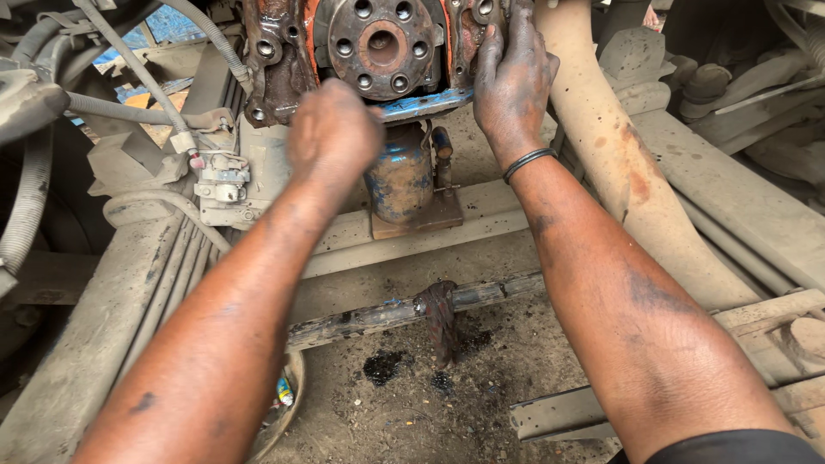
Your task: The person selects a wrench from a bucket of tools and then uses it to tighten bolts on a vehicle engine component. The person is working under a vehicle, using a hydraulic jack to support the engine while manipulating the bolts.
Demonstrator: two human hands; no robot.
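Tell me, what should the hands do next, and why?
Probably steady the rusty engine block with both hands. It sits on only a small blue jack; the right hand presses flat on it, while the left hand is a blurred fist beside the jack.

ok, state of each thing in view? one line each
left hand: closed in a fist, blurred, in front of the rusty engine block
right hand: fingers spread flat on the block's right side
round bolt-holed steel flange: exposed, holes empty
blue rusty bottle jack: upright under the block
dark oil patch: wet on the ground
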